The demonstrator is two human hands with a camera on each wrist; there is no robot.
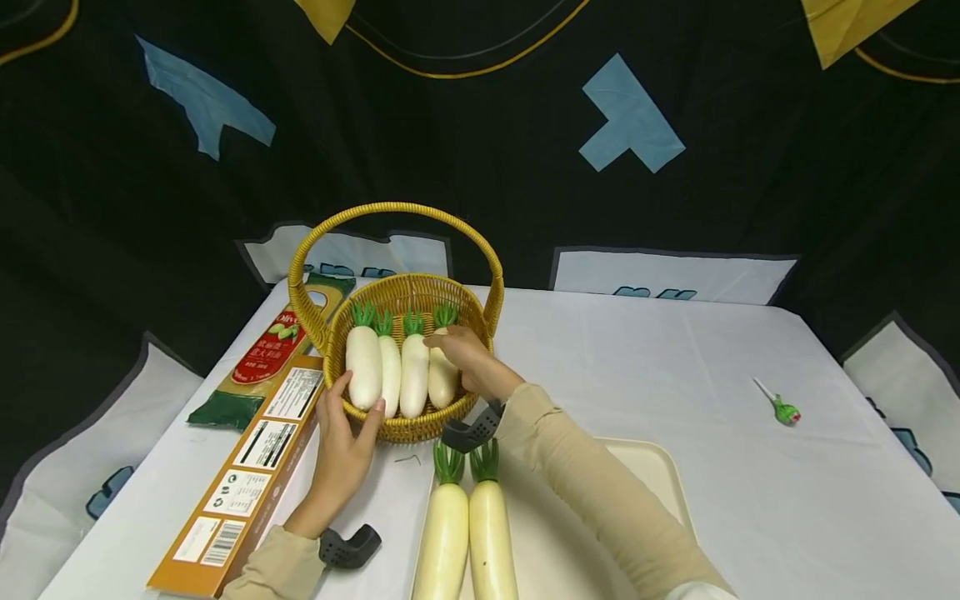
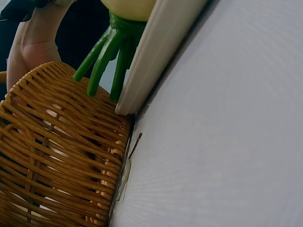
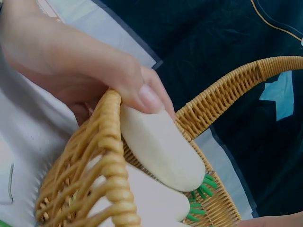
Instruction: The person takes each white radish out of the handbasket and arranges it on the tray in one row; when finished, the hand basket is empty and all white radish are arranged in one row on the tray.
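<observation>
1. The basket [image 1: 412, 430] is gripped at its front-left rim by the left hand [image 1: 341, 462]; the thumb is hooked over the edge, the other fingers are kept outside the weave.
2. The rightmost white radish [image 1: 442, 386] is held under the bent fingers of the right hand [image 1: 480, 367], which are laid across its upper part inside the basket; how firmly it is gripped cannot be told.
3. The left thumb is set close to the root ends of the left pair of radishes, the leftmost white radish [image 1: 363, 367] and the second white radish [image 1: 389, 372]. Between that pair and the right hand, the third white radish [image 1: 414, 379] is seen. Green tops are pointed toward the far rim.
4. Most of the right fingertips are hidden by the hand itself; in the left wrist view that hand is partly screened by the weave, and in the right wrist view it is nearly cut off at the lower edge.
5. Near the basket's front, two yellowish radishes [image 1: 467, 533] are laid side by side on the tray [image 1: 555, 550]; both are cut off below, and the tray is partly covered by the right sleeve [image 1: 600, 508].
6. On the table [image 1: 637, 358], a small thin object [image 1: 408, 458] is too small to be identified.
7. At left, a long box [image 1: 247, 475] is placed beside a packet [image 1: 262, 358], overlapping it in view; a lollipop [image 1: 786, 411] is seen well apart at right.
</observation>
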